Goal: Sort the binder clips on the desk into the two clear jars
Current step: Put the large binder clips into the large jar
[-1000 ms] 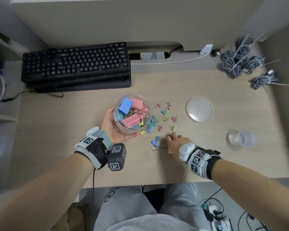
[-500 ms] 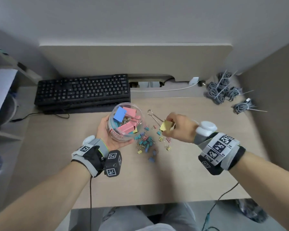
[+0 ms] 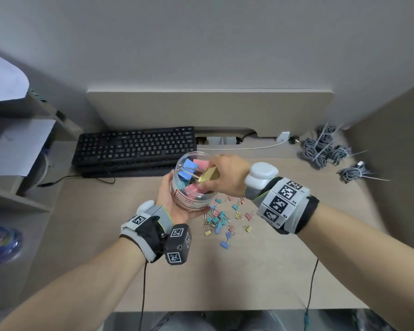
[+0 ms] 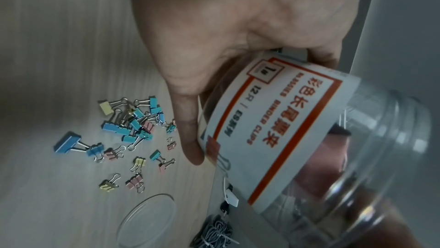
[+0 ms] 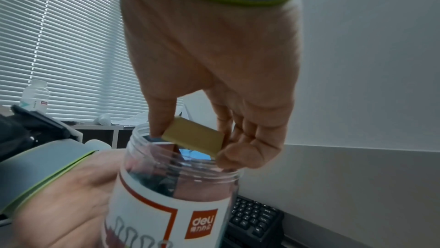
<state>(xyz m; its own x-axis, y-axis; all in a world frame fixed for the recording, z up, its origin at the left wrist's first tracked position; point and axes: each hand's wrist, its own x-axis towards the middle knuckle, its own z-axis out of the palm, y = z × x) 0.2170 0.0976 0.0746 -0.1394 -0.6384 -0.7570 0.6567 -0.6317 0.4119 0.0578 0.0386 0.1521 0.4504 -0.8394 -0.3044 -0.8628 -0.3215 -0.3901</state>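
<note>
right hand (image 3: 227, 175) pinching a large gold binder clip (image 3: 209, 174) at the mouth of the labelled clear jar (image 3: 189, 185).

the desk (image 3: 273, 271) is carrying a black keyboard (image 3: 134, 146) at the rear and bundled grey cables (image 3: 325, 149) at the far right. the left hand (image 3: 171, 199) is gripping the jar, fingers and thumb curling round its labelled wall, and is holding it raised off the desk surface and tilted. the jar is containing large blue and pink clips. the right hand's thumb and fingers are closing on the gold clip, which is sitting partly inside the jar opening. a clear lid (image 4: 146, 220) is lying flat on the desk. small binder clips (image 3: 221, 219) in blue, pink, yellow and teal are lying scattered on the desk just below the jar.
</note>
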